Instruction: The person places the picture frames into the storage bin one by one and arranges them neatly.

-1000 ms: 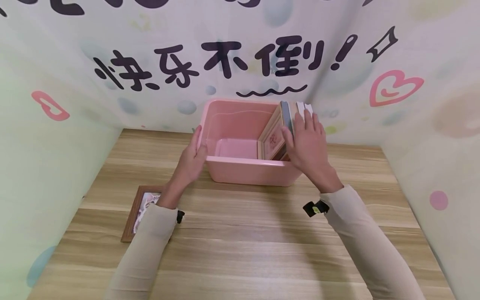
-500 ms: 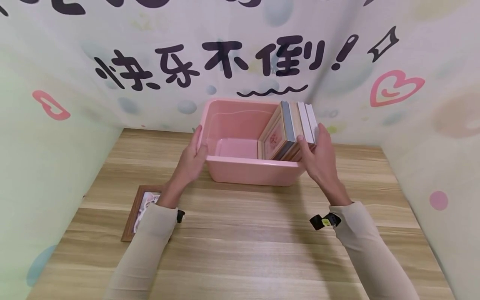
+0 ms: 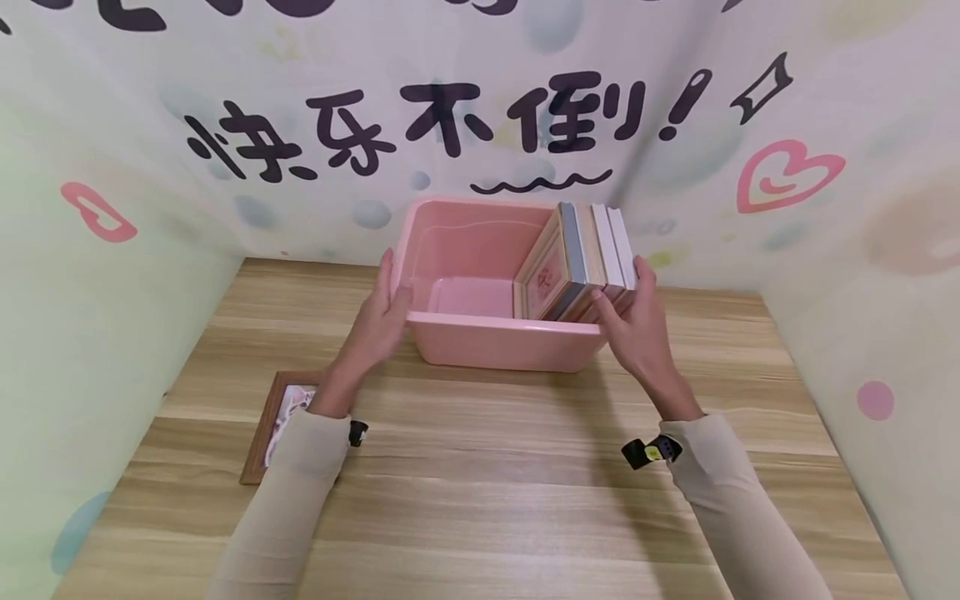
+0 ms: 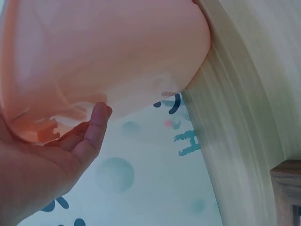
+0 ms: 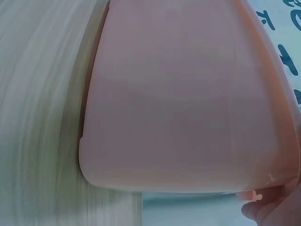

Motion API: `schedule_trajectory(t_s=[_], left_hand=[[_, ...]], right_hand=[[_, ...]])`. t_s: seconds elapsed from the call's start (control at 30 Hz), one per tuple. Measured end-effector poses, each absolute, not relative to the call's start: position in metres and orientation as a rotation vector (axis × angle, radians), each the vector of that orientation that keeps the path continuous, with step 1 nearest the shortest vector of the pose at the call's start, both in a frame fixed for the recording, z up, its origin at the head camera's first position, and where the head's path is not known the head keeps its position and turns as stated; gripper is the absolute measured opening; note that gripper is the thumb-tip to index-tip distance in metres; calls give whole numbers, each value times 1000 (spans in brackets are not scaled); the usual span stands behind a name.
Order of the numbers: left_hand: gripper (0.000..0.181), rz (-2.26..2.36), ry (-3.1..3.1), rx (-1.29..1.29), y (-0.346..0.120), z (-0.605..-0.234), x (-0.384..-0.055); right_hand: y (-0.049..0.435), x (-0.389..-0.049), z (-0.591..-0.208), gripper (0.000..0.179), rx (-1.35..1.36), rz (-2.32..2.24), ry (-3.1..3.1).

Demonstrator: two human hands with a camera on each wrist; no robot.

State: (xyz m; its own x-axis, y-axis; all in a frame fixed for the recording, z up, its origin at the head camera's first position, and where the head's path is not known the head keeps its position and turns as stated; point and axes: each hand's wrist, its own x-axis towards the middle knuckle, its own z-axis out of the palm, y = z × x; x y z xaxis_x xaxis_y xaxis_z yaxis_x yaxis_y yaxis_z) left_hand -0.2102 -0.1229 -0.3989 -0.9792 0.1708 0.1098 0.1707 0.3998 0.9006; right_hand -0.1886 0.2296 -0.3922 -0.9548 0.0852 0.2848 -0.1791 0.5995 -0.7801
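Note:
A pink plastic bin (image 3: 495,346) stands on the wooden table against the back wall. My left hand (image 3: 375,329) grips its left rim, and in the left wrist view the fingers (image 4: 97,127) reach under the rim. At the opposite end my right hand (image 3: 641,333) holds the right rim, thumb toward the inside and fingers outside. Several picture frames (image 3: 577,258) stand on edge, packed side by side at the bin's right end. The nearest one to the middle shows a pink picture. In the right wrist view the bin's side wall (image 5: 164,94) hides most of that hand.
A brown picture frame (image 3: 258,450) lies on the table (image 3: 480,500) at the left, partly covered by my left sleeve (image 3: 292,500). A printed cloth wall (image 3: 450,50) rises right behind the bin, with more cloth on both sides.
My right hand has come off the top of the picture frames and moved down and right to the bin's right rim. My left hand has stayed at the left rim.

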Motion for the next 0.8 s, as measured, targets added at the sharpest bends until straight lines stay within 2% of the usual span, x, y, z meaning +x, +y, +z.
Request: schedule_trajectory(t_s=[0.27,0.37,0.53,0.8], left_hand=[[65,1546,2692,245,-152,-404,-198],[72,1376,2746,103,-170,-411,-189],[94,1040,2808,-68,-194,-430,-171],[96,779,2809,-67,-219,-450,-150]], right_hand=[[230,-188,-396,74,78,1316,-2516],[229,-188,-396,74,82,1325,-2521],[228,-188,-395,74,69,1327,-2528],[228,-188,-395,74,78,1331,-2519]])
